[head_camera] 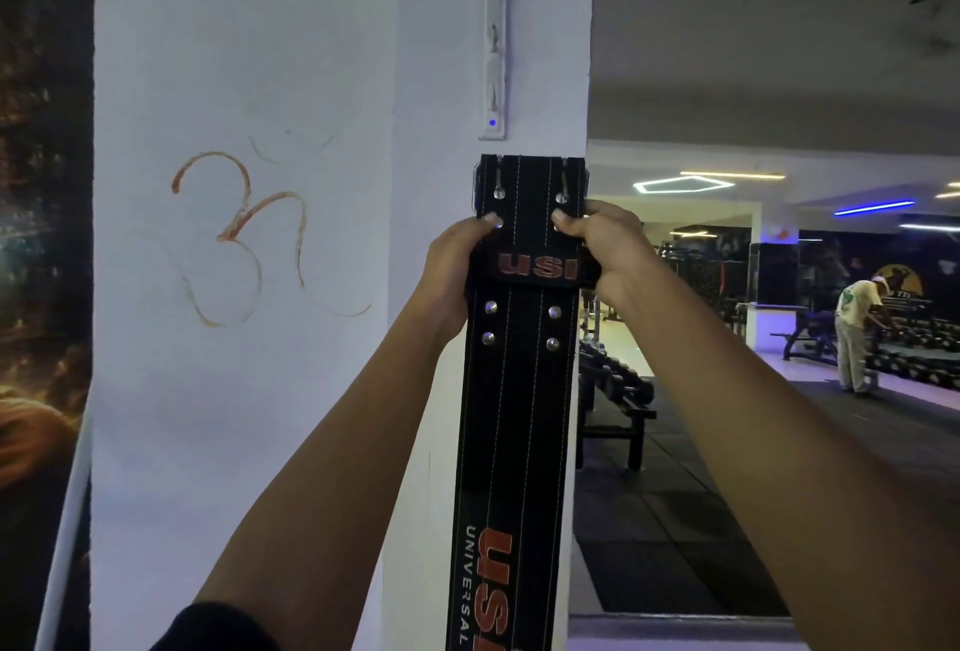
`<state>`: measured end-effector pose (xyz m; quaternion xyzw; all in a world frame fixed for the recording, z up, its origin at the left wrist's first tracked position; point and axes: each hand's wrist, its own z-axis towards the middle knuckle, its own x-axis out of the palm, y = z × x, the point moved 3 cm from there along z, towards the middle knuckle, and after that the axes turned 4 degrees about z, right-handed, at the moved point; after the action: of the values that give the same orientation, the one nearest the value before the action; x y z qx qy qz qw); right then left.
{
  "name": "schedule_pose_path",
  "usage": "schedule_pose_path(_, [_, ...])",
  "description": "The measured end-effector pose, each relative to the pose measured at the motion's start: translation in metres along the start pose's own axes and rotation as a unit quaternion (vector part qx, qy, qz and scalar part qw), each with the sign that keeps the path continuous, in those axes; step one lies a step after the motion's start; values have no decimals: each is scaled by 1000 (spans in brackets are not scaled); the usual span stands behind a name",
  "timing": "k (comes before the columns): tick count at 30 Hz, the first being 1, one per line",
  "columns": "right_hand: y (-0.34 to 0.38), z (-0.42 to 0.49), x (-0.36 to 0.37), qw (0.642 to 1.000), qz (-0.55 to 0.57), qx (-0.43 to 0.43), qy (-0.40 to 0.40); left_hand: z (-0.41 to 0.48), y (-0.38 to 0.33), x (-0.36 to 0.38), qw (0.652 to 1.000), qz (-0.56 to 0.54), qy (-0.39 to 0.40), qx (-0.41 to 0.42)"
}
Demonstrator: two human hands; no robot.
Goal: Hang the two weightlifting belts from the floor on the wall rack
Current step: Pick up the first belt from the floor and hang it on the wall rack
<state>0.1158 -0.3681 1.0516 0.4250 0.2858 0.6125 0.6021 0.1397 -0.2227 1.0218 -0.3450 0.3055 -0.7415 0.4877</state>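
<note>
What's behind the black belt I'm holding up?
Behind the black belt is the white pillar, with the wall rack just above its top edge. Whether any hook sits behind the belt is hidden.

Belt (514, 390) reads "USI" and "UNIVERSAL"

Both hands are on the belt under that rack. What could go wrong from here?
1. The belt top sits below the wall rack, not on a hook; releasing now would likely drop it.
2. The left hand and right hand pinch only its edges, so it may slip.
</note>
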Motion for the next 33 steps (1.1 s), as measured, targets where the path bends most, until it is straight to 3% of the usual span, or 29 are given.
schedule_pose_path(5, [-4, 0, 7, 999, -41, 9, 17, 12, -15, -3, 995, 80, -57, 29])
schedule_pose_path(14, [10, 20, 21, 996, 28, 54, -62, 8, -24, -1, 992, 124, -21, 18])
schedule_pose_path(18, [12, 20, 34, 994, 53, 41, -92, 11, -33, -1, 991, 94, -91, -27])
schedule_pose_path(21, [15, 23, 43, 993, 56, 23, -104, 22, -36, -6, 985, 102, -141, 20])
schedule_pose_path(26, [26, 37, 49, 985, 77, -17, -152, 40, -58, -7, 984, 40, -165, 48])
schedule_pose_path(33, [46, 63, 68, 983, 92, -45, -150, 81, -78, -14, 979, 27, -183, 81])
